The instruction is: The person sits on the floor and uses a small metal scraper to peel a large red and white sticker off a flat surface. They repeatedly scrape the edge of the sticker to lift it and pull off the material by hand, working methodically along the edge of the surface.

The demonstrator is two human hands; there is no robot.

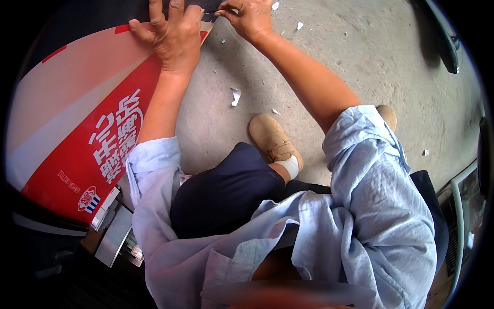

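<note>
My left hand (177,44) rests on the upper edge of a large red and beige printed panel (67,170), with several fingers spread apart. Its innermost fingers bend toward the panel's narrow corner; whether they pinch anything is hard to see. Just right of that corner, my right hand (253,19) is closed in a pinch. Between the two hands lies something small, thin and dark (210,11), its kind too small to make out. Red strips (55,53) mark the panel's curved upper edge.
White torn scraps (235,97) lie scattered on the concrete floor (216,139). My tan shoe (270,135) is below my arms. A dark object (450,49) stands at upper right, a pale curved metal frame (457,206) at the right edge. Boxes (116,234) sit under the panel.
</note>
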